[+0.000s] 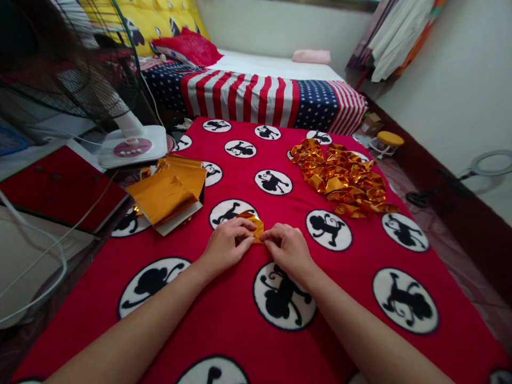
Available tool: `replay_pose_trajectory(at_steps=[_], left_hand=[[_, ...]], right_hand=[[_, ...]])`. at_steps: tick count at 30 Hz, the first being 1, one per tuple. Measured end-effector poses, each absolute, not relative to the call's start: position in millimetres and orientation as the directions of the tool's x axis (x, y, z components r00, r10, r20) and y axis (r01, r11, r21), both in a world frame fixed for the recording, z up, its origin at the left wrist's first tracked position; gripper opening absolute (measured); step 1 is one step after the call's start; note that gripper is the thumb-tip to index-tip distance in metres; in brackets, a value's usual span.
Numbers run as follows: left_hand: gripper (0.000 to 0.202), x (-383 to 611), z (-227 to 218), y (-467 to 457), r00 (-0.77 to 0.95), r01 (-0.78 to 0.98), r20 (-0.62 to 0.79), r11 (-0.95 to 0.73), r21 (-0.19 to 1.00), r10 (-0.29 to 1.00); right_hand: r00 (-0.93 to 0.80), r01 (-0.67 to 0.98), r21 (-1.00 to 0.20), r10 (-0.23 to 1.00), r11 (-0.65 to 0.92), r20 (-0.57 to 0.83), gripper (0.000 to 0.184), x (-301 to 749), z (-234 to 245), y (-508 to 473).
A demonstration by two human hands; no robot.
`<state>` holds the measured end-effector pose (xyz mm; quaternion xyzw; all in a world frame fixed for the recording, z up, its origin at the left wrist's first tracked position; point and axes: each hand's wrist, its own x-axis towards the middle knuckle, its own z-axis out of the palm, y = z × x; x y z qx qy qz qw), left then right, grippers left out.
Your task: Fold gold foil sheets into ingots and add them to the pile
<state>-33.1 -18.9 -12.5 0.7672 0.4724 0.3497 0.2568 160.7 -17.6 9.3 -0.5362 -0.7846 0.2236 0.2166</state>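
Note:
Between my hands is a small piece of shiny gold foil paper (pixel 258 228), partly folded and partly covered by my fingers. My left hand (pixel 231 239) pinches its left side. At its lower right edge, my right hand (pixel 286 242) closes thumb and fingertips on the foil. Both hands rest low over a red cloth (pixel 240 330) printed with black monkey figures in white circles. To the left lies a stack of flat gold foil sheets (pixel 168 192) with pale edges. Many folded gold foil pieces (pixel 340 178) are heaped at the far right of the cloth.
A white-based fan (pixel 134 146) stands at the left, by a dark red box (pixel 60 184) and a pale cable. Beyond the cloth is a bed with a striped, starred cover (pixel 248 96). A yellow stool (pixel 390 140) stands by the right wall.

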Motion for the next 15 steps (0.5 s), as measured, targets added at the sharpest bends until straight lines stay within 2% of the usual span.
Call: replay_pose_trajectory(at_steps=[15], left_hand=[[0.014, -28.3, -11.2, -19.8, 0.231, 0.552, 0.301, -0.379, 0.743, 0.925]], right_hand=[[-0.317, 0.756, -0.569, 0.941, 0.325, 0.116, 0.018, 160.5, 7.1, -18.6]])
